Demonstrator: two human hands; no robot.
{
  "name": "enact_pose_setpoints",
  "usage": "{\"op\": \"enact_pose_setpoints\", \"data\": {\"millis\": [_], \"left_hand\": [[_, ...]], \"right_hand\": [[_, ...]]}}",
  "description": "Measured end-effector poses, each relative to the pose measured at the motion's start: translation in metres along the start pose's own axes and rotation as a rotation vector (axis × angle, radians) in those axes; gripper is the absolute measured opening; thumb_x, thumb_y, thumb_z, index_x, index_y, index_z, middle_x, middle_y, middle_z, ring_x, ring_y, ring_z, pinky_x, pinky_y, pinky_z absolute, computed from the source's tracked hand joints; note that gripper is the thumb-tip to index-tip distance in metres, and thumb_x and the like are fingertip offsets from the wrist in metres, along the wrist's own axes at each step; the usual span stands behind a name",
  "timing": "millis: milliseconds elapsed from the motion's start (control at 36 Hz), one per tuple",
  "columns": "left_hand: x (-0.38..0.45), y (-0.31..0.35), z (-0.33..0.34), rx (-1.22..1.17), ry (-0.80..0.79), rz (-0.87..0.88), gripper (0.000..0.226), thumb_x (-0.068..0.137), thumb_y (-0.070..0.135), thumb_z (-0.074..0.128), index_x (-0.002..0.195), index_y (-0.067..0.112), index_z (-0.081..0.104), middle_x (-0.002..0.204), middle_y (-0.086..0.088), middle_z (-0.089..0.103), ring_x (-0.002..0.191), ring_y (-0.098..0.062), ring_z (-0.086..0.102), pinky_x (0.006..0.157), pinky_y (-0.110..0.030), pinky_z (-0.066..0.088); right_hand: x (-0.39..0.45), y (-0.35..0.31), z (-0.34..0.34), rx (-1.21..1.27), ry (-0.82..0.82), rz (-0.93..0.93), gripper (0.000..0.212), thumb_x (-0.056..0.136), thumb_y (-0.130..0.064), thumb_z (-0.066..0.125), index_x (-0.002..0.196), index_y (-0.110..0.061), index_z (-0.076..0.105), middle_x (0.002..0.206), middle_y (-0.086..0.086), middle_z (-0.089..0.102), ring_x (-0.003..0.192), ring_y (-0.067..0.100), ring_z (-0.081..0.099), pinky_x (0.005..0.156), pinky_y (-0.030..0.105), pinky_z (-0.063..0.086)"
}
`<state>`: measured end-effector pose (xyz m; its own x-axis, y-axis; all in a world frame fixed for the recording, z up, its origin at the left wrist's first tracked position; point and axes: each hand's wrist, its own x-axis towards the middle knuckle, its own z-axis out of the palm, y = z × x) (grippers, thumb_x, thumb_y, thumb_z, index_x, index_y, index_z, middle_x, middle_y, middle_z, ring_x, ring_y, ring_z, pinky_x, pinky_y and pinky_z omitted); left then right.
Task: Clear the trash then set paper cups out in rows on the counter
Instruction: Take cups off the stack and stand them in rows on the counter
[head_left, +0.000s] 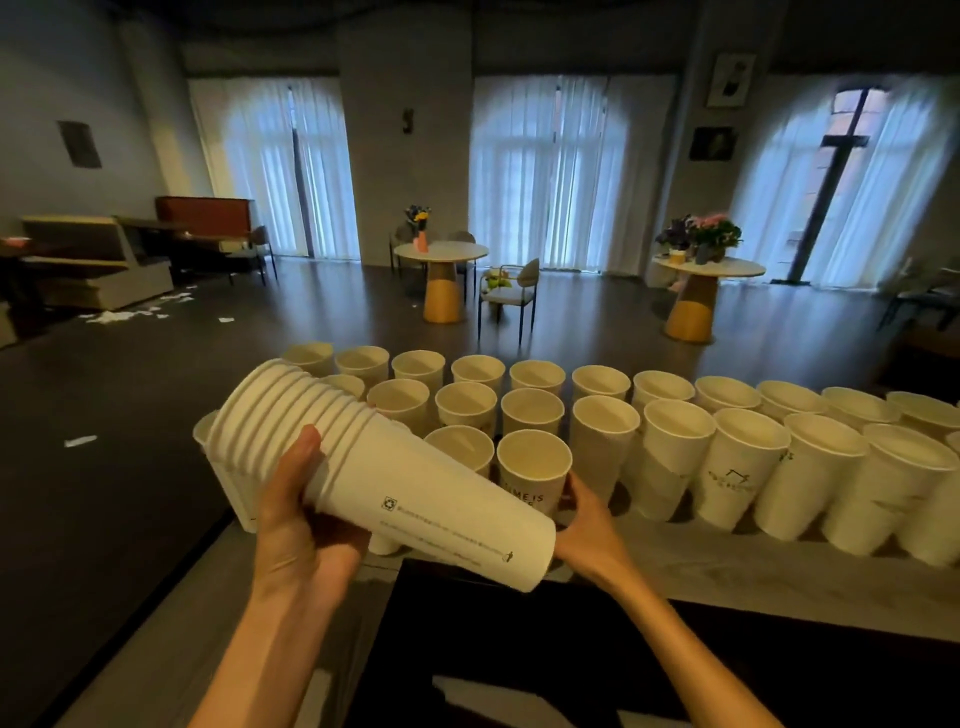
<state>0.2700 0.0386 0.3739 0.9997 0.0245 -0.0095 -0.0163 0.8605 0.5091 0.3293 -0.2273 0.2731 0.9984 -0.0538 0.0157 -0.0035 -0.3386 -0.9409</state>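
— Paper on paper: what sits at nine o'clock?

— A nested stack of paper cups (384, 467), tipped on its side, rims toward ten o'clock, base toward four. The left hand (301, 525) wraps it from below near the rims, thumb curled over the top.

— How would it handle?

— Light and thin-walled, by the look of it; a hard squeeze would likely crease it. The rolled rims look like the stiffest hold. Nested cups probably cling, so pulling one free may need a twist.

— And at centre?

— The right hand (587, 525), fingers curled round the foot of a single printed cup (532, 475) standing upright in the near row, just beside the stack's base.

— Toward three o'clock?

— Rows of upright paper cups (737, 457) running along the grey counter (727, 561), touching or nearly so. Paper scraps (130, 312) litter the floor (311, 322) at ten o'clock.
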Motion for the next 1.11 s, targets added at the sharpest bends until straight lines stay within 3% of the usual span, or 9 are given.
{"op": "enact_pose_setpoints", "data": {"millis": [194, 250, 333, 389, 472, 611, 722, 861, 1111], "left_hand": [[-0.008, -0.067, 0.027, 0.035, -0.147, -0.229, 0.118, 0.019, 0.031, 0.102, 0.129, 0.007, 0.066, 0.123, -0.016, 0.072, 0.108, -0.028, 0.071, 0.098, -0.047, 0.055], [-0.010, -0.092, 0.036, 0.089, -0.151, -0.278, 0.116, 0.019, 0.031, 0.102, 0.127, 0.005, 0.067, 0.120, -0.018, 0.073, 0.102, -0.030, 0.073, 0.092, -0.045, 0.059], [-0.019, -0.125, 0.052, 0.254, -0.174, -0.354, 0.108, 0.028, 0.042, 0.100, 0.124, 0.003, 0.069, 0.115, -0.021, 0.071, 0.090, -0.036, 0.070, 0.076, -0.044, 0.057], [-0.022, -0.139, 0.060, 0.339, -0.166, -0.352, 0.103, 0.035, 0.046, 0.096, 0.124, 0.003, 0.069, 0.111, -0.022, 0.072, 0.084, -0.036, 0.070, 0.064, -0.042, 0.058], [-0.018, -0.158, 0.066, 0.355, -0.139, -0.314, 0.088, 0.045, 0.039, 0.086, 0.124, 0.004, 0.070, 0.115, -0.020, 0.074, 0.091, -0.030, 0.072, 0.077, -0.042, 0.058], [-0.014, -0.163, 0.075, 0.302, -0.070, -0.187, 0.090, 0.037, 0.034, 0.096, 0.120, 0.007, 0.074, 0.124, -0.018, 0.071, 0.104, -0.030, 0.069, 0.100, -0.047, 0.053], [-0.014, -0.147, 0.082, 0.251, -0.077, -0.030, 0.046, 0.068, 0.019, 0.078, 0.113, 0.009, 0.070, 0.097, -0.007, 0.077, 0.087, -0.020, 0.074, 0.071, -0.032, 0.062], [-0.022, -0.115, 0.088, 0.168, -0.006, 0.119, 0.058, 0.075, 0.027, 0.074, 0.130, 0.011, 0.066, 0.116, -0.005, 0.075, 0.105, -0.019, 0.072, 0.095, -0.036, 0.058], [-0.050, -0.100, 0.084, 0.157, 0.067, 0.146, 0.040, 0.090, 0.028, 0.059, 0.126, 0.013, 0.066, 0.104, -0.004, 0.077, 0.088, -0.018, 0.076, 0.076, -0.034, 0.062]], "right_hand": [[-0.035, 0.009, -0.051, -0.067, -0.066, 0.103, 0.026, 0.085, -0.023, 0.076, 0.106, -0.009, 0.072, 0.104, 0.010, 0.073, 0.093, 0.023, 0.069, 0.086, 0.028, 0.056], [-0.048, 0.001, -0.062, 0.119, -0.185, 0.175, 0.031, 0.091, -0.035, 0.065, 0.106, -0.010, 0.073, 0.113, 0.013, 0.069, 0.093, 0.020, 0.067, 0.084, 0.024, 0.054], [-0.064, -0.005, -0.080, 0.566, -0.344, 0.259, 0.047, 0.094, -0.053, 0.057, 0.120, -0.016, 0.070, 0.134, 0.023, 0.059, 0.127, 0.041, 0.052, 0.113, 0.047, 0.038], [-0.075, -0.012, -0.088, 0.672, -0.459, 0.178, 0.060, 0.085, -0.059, 0.063, 0.120, -0.010, 0.070, 0.120, 0.027, 0.066, 0.113, 0.045, 0.059, 0.100, 0.046, 0.049], [-0.088, -0.004, -0.099, 0.609, -0.741, 0.101, 0.083, 0.086, -0.063, 0.058, 0.141, -0.003, 0.044, 0.113, 0.020, 0.060, 0.096, 0.030, 0.059, 0.083, 0.037, 0.052], [-0.087, -0.001, -0.138, 0.167, -0.506, 0.051, 0.082, 0.059, -0.054, 0.084, 0.128, -0.020, 0.057, 0.116, -0.004, 0.071, 0.104, 0.012, 0.068, 0.094, 0.031, 0.054], [-0.075, 0.019, -0.159, -0.124, -0.297, -0.089, 0.081, 0.060, -0.045, 0.091, 0.129, -0.044, 0.050, 0.126, -0.019, 0.057, 0.116, 0.001, 0.054, 0.098, 0.027, 0.049], [-0.048, 0.040, -0.155, -0.031, -0.158, -0.131, 0.086, 0.061, -0.023, 0.093, 0.131, -0.043, 0.046, 0.129, -0.020, 0.054, 0.121, 0.001, 0.050, 0.100, 0.021, 0.040], [-0.012, 0.049, -0.108, 0.126, -0.063, -0.081, 0.095, 0.055, -0.036, 0.096, 0.135, -0.031, 0.045, 0.133, -0.007, 0.057, 0.122, 0.010, 0.052, 0.099, 0.031, 0.044]]}}
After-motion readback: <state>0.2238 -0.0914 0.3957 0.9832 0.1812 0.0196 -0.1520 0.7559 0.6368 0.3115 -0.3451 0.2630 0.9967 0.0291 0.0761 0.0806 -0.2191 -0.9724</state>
